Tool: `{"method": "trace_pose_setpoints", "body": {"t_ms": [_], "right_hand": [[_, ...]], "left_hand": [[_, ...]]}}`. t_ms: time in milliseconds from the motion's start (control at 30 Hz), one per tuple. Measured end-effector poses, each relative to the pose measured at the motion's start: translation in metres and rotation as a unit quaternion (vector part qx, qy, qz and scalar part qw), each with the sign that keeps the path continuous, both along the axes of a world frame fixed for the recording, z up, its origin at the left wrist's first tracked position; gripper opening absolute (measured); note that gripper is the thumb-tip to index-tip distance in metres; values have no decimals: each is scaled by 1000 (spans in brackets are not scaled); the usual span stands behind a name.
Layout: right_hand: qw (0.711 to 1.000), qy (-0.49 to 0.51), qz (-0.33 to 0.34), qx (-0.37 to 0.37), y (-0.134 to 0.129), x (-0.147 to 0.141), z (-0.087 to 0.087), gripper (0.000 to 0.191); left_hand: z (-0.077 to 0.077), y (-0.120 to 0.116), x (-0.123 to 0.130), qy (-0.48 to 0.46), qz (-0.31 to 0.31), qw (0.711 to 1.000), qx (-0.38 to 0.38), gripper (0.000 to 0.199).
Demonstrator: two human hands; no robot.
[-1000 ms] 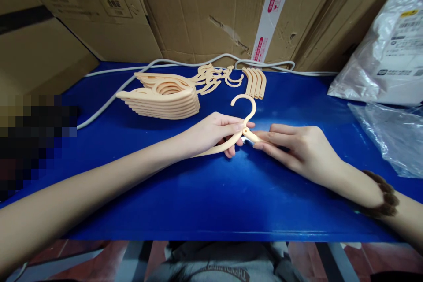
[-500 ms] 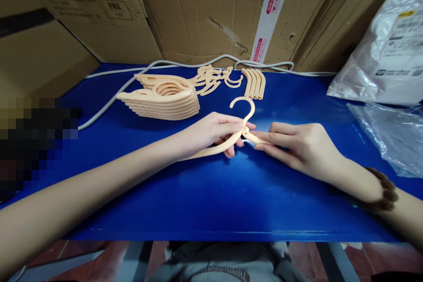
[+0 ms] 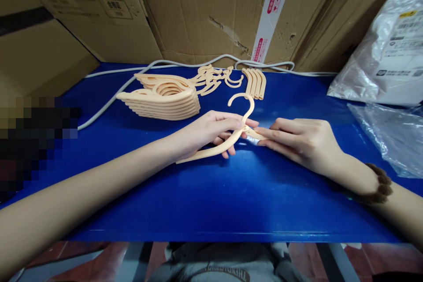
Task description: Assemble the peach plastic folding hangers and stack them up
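A cream plastic clothes hanger (image 3: pixel 218 150) is held between both hands just over the blue table, its hook curving up and to the left. My left hand (image 3: pixel 214 130) pinches it at the joint under the hook, thumb on top, with the left arm of the hanger running below the palm. With fingers closed, my right hand (image 3: pixel 304 141) grips the hanger's short right arm, which is mostly hidden under the fingers. Behind my left hand lies a stack of cream hangers (image 3: pixel 161 101). Loose cream hooks (image 3: pixel 208 79) and several curved arm pieces (image 3: pixel 255 83) lie farther back.
Cardboard boxes (image 3: pixel 198 13) line the back of the blue table (image 3: pixel 198 207). A grey cable (image 3: pixel 109 103) runs along the rear and left. At right sit a plastic-wrapped package (image 3: pixel 373 61) and a clear plastic sheet (image 3: pixel 386 136).
The hook has tipped slightly up and left. My right hand has shifted a little, its knuckles raised, and both hands keep their hold on the hanger.
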State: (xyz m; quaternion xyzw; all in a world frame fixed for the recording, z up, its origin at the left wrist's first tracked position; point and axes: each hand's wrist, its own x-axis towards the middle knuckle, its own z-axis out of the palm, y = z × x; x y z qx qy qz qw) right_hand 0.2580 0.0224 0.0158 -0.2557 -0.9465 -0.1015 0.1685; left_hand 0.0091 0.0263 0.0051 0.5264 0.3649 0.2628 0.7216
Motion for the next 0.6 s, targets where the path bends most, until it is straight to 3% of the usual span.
{"method": "trace_pose_setpoints", "body": {"t_ms": [367, 600], "right_hand": [[992, -8, -6, 125, -5, -5, 2, 19], [991, -14, 1, 131, -4, -4, -1, 18]], "left_hand": [[1, 2, -2, -21, -12, 1000, -3, 28], [3, 3, -3, -34, -10, 999, -29, 25]]}}
